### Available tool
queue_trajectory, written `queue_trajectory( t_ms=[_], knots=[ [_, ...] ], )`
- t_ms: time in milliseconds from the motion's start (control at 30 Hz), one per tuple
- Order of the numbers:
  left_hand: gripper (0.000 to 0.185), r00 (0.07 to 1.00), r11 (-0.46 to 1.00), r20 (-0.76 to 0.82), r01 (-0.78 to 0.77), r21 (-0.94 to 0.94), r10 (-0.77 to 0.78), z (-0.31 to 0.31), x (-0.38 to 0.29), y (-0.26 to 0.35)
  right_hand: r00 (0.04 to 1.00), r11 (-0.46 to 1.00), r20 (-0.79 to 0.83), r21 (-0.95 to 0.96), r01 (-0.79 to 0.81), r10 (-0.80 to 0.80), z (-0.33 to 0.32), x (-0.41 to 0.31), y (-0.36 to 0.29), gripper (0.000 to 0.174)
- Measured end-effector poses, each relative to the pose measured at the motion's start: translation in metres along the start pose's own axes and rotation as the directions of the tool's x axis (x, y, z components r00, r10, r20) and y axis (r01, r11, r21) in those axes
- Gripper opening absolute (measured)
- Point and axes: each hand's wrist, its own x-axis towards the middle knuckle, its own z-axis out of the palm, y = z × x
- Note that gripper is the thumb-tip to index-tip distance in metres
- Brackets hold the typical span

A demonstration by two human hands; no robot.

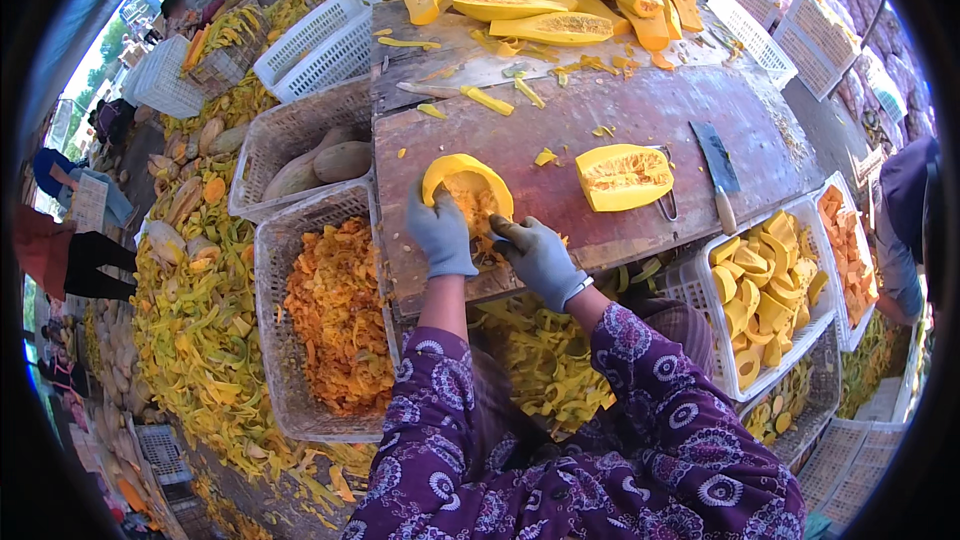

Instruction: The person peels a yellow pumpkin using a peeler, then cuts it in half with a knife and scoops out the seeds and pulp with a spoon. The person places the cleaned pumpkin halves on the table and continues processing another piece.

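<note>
My left hand (441,229), in a grey-blue work glove, grips a peeled yellow pumpkin piece (480,170) at its left side. The hollow of this piece faces me, and stringy orange pulp (471,202) with seeds hangs in its opening. At the right of that pulp is my gloved right hand (538,253), its fingers curled and the fingertips darkly stained. Whether it pinches pulp or a small tool is hidden. Farther right on the wooden board (517,127) lies a pumpkin half (626,177), seeds upward, against a metal wire loop tool (667,195).
A cleaver (716,157) lies on the board's right. Peeled pumpkin halves (555,4) are heaped at the back. Crates hold pulp (341,322) at left and cut chunks (769,285) at right. Peelings (202,315) cover the left ground. Another person (904,217) is at right.
</note>
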Motion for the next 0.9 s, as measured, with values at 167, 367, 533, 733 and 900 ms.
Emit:
queue_trajectory(
  t_ms=[167,367,533,733,900],
  knots=[
    [0.027,0.997,0.999,0.068,-0.046,0.018,0.045,0.005,-0.002,0.001,0.994,0.997,-0.082,-0.030,0.068,-0.070,0.013,0.033,-0.007,0.036],
    [0.033,0.993,0.994,0.078,-0.093,0.050,0.089,0.004,-0.008,-0.002,0.999,0.993,0.033,-0.114,0.030,-0.026,0.019,0.019,0.014,0.040],
    [0.032,0.995,0.996,0.057,-0.081,0.021,0.080,0.003,-0.005,0.002,0.988,0.975,0.155,-0.220,0.021,0.014,0.011,0.002,0.015,0.032],
    [0.033,0.996,0.998,0.060,-0.060,0.003,0.060,0.002,-0.005,0.009,0.994,0.989,-0.081,-0.136,0.061,-0.073,-0.002,0.024,-0.011,0.028],
    [0.032,0.994,0.996,0.095,-0.067,0.060,0.061,0.009,-0.008,0.014,0.995,0.992,0.011,-0.087,-0.094,0.095,0.023,0.009,0.029,0.033]
  ],
)
